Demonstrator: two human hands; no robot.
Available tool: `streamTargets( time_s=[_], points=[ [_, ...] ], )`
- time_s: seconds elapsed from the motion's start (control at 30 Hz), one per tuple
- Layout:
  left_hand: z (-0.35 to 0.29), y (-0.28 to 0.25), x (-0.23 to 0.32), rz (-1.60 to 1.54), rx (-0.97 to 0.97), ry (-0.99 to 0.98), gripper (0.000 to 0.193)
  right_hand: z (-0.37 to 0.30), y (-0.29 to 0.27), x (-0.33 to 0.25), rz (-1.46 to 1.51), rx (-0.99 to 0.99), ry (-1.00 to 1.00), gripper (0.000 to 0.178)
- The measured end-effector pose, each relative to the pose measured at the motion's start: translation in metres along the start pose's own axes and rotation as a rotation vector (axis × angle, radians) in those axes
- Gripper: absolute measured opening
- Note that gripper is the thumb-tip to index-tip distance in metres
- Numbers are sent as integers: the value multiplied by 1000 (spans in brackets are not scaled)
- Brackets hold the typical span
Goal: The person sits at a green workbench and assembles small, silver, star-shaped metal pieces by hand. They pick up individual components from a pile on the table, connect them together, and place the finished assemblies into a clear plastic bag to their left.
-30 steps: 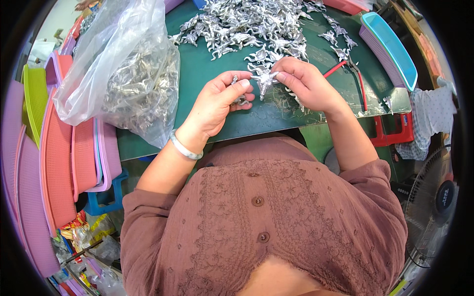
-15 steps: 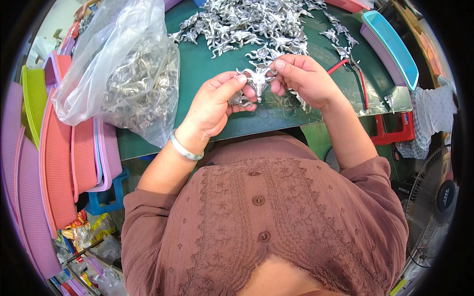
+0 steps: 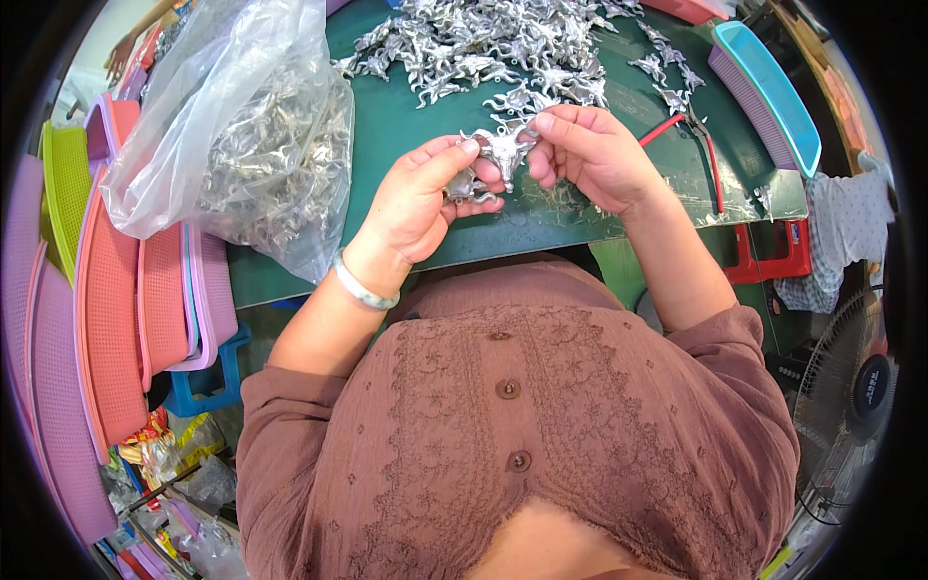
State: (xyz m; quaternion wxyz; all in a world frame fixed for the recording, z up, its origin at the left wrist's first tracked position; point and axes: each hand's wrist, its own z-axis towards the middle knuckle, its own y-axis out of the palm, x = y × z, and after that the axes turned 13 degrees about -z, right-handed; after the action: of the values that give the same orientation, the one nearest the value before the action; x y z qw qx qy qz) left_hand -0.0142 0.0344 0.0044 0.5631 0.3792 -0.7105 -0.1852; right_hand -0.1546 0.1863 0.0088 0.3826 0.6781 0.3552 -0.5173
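Observation:
Above the near edge of the green table, my two hands hold a silver metal bull-skull casting (image 3: 507, 155) between them, its horns out to the sides and its snout down. My left hand (image 3: 418, 193), with a pale bangle at the wrist, pinches one horn between thumb and fingers. A second silver casting (image 3: 468, 186) rests in that hand's lower fingers. On the other side my right hand (image 3: 592, 155) has thumb and forefinger closed at the opposite horn tip. Behind the hands lies a large heap of similar castings (image 3: 483, 48).
A clear plastic bag (image 3: 275, 145) full of castings stands on the table (image 3: 406, 106) at left. Red-handled pliers (image 3: 713, 159) lie right of my hands, near a teal basket (image 3: 768, 87). Stacked coloured baskets (image 3: 106, 319) line the left side; a fan (image 3: 841, 377) stands at lower right.
The held casting has tilted slightly and stays between both hands. A silver bit visible beneath my right hand before no longer shows. The hands have barely shifted.

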Motion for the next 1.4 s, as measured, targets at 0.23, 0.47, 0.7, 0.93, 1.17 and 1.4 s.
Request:
streamTargets(
  time_s=[0.23, 0.47, 0.7, 0.93, 1.17, 1.4],
  points=[
    [-2, -1, 2, -27, 5, 28, 31, -2, 1, 2, -89, 0, -146, 14],
    [-3, 1, 0, -143, 4, 41, 37, -8, 10, 8, -349, 52, -366, 13],
    [-5, 3, 1, -118, -69, 28, 36, -10, 15, 12, -316, 86, -376, 13],
    [-9, 5, 2, -83, -149, 45, 36, -8, 12, 16, -596, 164, -593, 14],
    [-20, 9, 9, 7, -61, 105, 33, -1, 6, 3, -664, 234, -593, 15],
    [-56, 18, 130, 545, -107, 1128, 27, -4, -32, 7, -1466, 381, -644, 19]
  ],
)
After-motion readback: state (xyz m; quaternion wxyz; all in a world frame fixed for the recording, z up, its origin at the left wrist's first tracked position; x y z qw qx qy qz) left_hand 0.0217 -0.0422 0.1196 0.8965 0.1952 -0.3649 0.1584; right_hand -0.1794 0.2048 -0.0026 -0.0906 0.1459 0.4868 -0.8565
